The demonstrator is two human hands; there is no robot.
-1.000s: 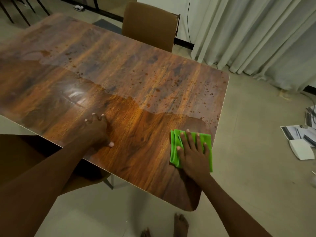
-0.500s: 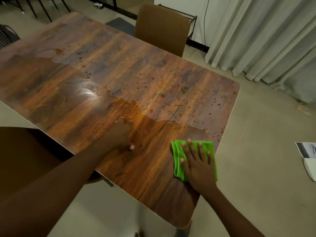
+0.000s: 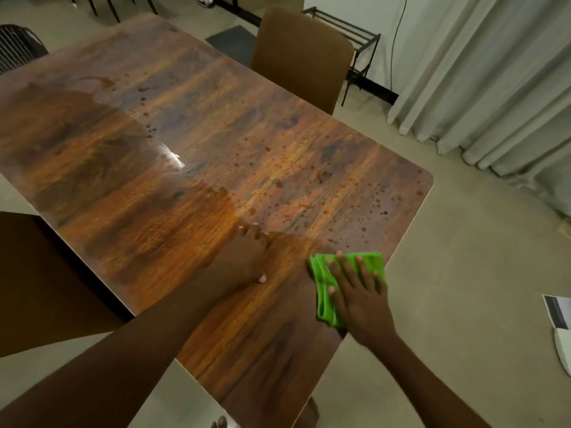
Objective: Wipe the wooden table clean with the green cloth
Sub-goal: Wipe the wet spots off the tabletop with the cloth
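the right hand [image 3: 360, 299] lies flat, fingers spread, pressing the folded green cloth [image 3: 323, 282] near the brown wooden counter's [image 3: 129, 186] right edge, left hand [image 3: 244, 261] open beside it; next, i'd judge, a push toward the reddish-brown spatters [image 3: 312, 193].

Your left hand [image 3: 244, 257] has slid rightward along the wooden table [image 3: 191, 125], closing on the green cloth [image 3: 324, 291].

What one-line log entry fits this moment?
right hand flat on cloth | left hand braced on table | far spots unwiped
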